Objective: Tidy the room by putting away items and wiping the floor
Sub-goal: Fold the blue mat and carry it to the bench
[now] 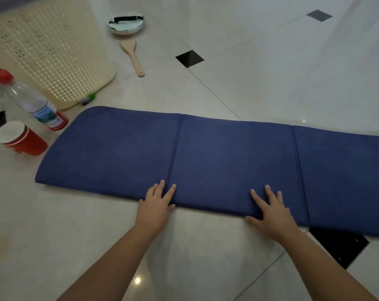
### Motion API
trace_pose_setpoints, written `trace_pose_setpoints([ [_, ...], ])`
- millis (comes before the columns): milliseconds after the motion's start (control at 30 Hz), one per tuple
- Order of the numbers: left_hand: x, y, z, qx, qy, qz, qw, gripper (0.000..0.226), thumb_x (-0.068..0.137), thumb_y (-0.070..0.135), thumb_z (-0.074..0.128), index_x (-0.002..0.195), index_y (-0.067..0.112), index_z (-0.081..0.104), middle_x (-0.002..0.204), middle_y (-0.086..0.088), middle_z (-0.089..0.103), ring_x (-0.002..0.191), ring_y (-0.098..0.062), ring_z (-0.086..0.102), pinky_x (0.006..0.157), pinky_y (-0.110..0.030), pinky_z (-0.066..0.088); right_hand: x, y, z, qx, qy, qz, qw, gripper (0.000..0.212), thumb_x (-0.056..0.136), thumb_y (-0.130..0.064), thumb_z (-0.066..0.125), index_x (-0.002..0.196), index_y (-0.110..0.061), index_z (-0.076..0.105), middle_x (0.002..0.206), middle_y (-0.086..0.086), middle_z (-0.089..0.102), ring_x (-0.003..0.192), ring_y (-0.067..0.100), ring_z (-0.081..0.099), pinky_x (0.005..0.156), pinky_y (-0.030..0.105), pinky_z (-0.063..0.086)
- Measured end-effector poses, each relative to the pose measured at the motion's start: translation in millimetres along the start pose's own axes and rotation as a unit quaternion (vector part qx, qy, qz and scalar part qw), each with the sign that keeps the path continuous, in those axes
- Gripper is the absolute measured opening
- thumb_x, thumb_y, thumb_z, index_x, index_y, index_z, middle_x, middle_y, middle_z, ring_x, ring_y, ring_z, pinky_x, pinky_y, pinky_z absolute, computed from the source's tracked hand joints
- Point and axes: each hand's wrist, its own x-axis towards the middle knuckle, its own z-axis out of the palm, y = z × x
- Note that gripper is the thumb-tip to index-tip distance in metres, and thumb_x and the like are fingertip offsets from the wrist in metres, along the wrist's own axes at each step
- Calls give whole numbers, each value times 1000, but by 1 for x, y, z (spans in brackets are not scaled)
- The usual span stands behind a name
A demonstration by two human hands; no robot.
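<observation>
My left hand and right hand lie flat, fingers straight, on the near edge of the mat; I'd fold it evenly along its creases.

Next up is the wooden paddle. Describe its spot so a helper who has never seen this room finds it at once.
Start at the tall cream perforated basket at the far left of the tiled floor. To its right sits a shiny metal bowl; the wooden paddle lies flat just on the near side of it, blade toward the bowl. Nothing else there is wooden.
</observation>
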Motion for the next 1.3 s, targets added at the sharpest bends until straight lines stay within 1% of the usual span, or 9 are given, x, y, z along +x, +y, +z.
trace_pose_setpoints([
  [233, 4, -16, -1, 12, 22, 0, 1000, 56, 94, 22, 46, 146, 16, 26, 155, -17, 18, 145, -30, 15, 113, -46, 26, 0, -36, -9, 103, 74, 31, 991, 64, 86, -52, 52, 141, -27, 33, 156, 8, 12, 144, 33, 3, 110, 46, 28],
  [333, 7, -13, 0, -6, 94, 49, 994, 41, 70, 9, 57, 107, -7, 66, 111, -31, 65, 105, -42, 64, 67, -47, 58, -11, -42, 1, 68, 84, -2, 994, 66, 85, -51, 53, 142, -27, 30, 157, 8, 9, 145, 31, 1, 114, 45, 21],
  [367, 7, -13, -1, -9, 107, 50, 993, 37, 64, 12, 53, 89, -6, 72, 93, -27, 71, 85, -39, 71, 49, -42, 57, -15, -42, 3, 57, 92, -11, 994, 67, 85, -51, 54, 143, -27, 29, 157, 8, 9, 145, 31, 2, 116, 45, 18],
  [433, 2, -12, -2, -24, 131, 63, 989, 41, 67, 17, 40, 79, -3, 74, 83, -23, 73, 72, -34, 72, 42, -38, 53, -20, -42, 3, 49, 115, -28, 992, 68, 85, -49, 55, 144, -27, 27, 157, 7, 10, 145, 29, 4, 117, 43, 15],
  [633, -26, 9, -42, -125, 316, 102, 935, 27, 74, 7, 57, 93, -6, 72, 94, -23, 72, 79, -31, 73, 60, -39, 58, -27, -53, -3, 87, 218, -120, 965, 60, 83, -33, 63, 138, -23, 42, 143, 4, 39, 135, 23, 31, 103, 41, 40],
  [833, -47, 31, -73, -226, 416, 120, 873, 27, 76, 0, 69, 102, -3, 69, 101, -19, 72, 92, -26, 71, 89, -32, 48, -35, -52, -10, 129, 309, -175, 926, 40, 80, -12, 66, 120, -9, 61, 95, 5, 63, 84, 21, 59, 65, 29, 46],
  [967, -49, 26, -73, -280, 386, 60, 877, 38, 79, 9, 70, 114, 0, 63, 116, -16, 65, 110, -31, 60, 98, -33, 44, -43, -55, -22, 180, 353, -167, 903, 31, 83, -5, 62, 113, -5, 65, 80, 2, 58, 67, 15, 53, 59, 20, 41],
  [1133, -58, 3, -57, -308, 254, -82, 913, 57, 86, 15, 62, 139, 19, 41, 152, -9, 31, 144, -25, 19, 117, -46, 11, -63, -49, -23, 207, 349, -176, 897, 30, 85, -4, 59, 115, -5, 64, 85, 5, 61, 70, 15, 55, 64, 25, 46],
  [1300, -75, 37, -74, -515, 258, -51, 816, 41, 90, 9, 57, 130, 15, 53, 133, -6, 56, 123, -15, 50, 108, -28, 36, -71, -43, -30, 254, 359, -184, 879, 31, 87, -5, 58, 117, -7, 63, 87, -4, 57, 74, 8, 54, 68, 9, 41],
])
